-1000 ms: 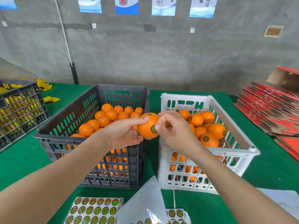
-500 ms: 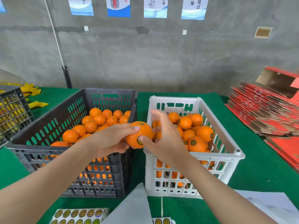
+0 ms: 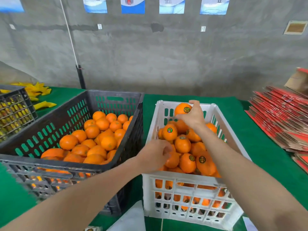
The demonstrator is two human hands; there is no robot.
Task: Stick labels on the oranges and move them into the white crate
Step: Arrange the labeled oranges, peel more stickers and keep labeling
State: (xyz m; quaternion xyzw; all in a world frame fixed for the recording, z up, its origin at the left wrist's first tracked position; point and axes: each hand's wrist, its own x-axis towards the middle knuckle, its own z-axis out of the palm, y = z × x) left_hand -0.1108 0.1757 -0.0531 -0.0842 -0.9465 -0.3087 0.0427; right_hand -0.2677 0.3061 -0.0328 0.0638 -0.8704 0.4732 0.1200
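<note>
My right hand (image 3: 191, 117) grips a labelled orange (image 3: 181, 108) from above, over the far end of the white crate (image 3: 183, 178). The round sticker on the orange faces me. Several labelled oranges (image 3: 188, 162) fill that crate. My left hand (image 3: 155, 154) hovers over the crate's near left side with loosely curled fingers and holds nothing I can see. To the left stands the black crate (image 3: 50, 165), which holds several unlabelled oranges (image 3: 103, 137).
A stack of red flattened cartons (image 3: 280, 120) lies at the right on the green table (image 3: 266, 155). Another dark crate (image 3: 15, 109) and yellow scraps (image 3: 36, 90) sit at the far left. White backing paper (image 3: 131, 219) lies at the near edge. A grey wall is close behind.
The orange passed from my left hand to my right hand, which carried it out over the far end of the white crate. My left hand let go and dropped toward the crate's near left side.
</note>
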